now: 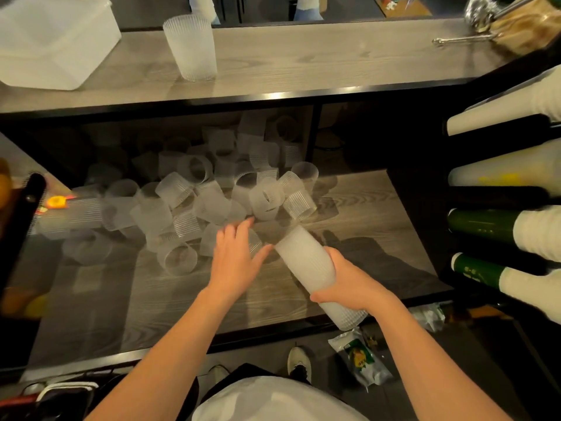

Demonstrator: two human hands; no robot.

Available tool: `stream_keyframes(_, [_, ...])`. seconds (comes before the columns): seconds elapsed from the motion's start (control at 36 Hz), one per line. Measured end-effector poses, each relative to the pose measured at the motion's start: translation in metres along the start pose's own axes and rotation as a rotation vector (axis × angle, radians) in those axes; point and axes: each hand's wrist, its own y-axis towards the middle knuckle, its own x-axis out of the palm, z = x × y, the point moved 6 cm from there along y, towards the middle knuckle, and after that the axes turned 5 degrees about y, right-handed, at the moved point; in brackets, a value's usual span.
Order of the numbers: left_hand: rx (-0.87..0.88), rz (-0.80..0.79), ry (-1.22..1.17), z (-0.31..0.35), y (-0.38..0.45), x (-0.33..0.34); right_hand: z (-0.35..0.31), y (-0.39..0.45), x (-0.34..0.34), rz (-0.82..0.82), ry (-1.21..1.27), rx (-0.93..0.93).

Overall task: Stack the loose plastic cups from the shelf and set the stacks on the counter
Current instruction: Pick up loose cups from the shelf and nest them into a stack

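Several loose ribbed translucent plastic cups (194, 202) lie tumbled in a heap on the wooden shelf (358, 208) under the counter. My right hand (349, 281) grips a long tilted stack of cups (306, 259) around its middle, base end toward the heap. My left hand (236, 253) is spread open, fingers apart, just left of the stack's far end and over a loose cup at the heap's near edge. One stack of cups (191, 47) stands upright on the counter (303, 65) above.
A white plastic bin (51, 41) sits at the counter's left, metal tongs (461, 39) at its right. Bottles in white sleeves (501, 229) lie in a rack on the right. A crumpled green packet (361, 357) lies on the floor by my shoe.
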Motion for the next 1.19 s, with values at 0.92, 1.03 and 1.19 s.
stream_keyframes(0.92, [-0.077, -0.476, -0.619, -0.03, -0.032, -0.018, -0.057, 0.011, 0.046, -0.109, -0.106, -0.095])
stream_keyframes(1.03, [-0.285, 0.079, -0.313, -0.087, -0.04, -0.043, -0.067, 0.015, 0.056, -0.108, -0.083, -0.114])
stream_keyframes(1.19, [-0.448, -0.074, 0.231, -0.157, -0.055, -0.029, -0.076, 0.019, 0.072, -0.123, -0.084, -0.113])
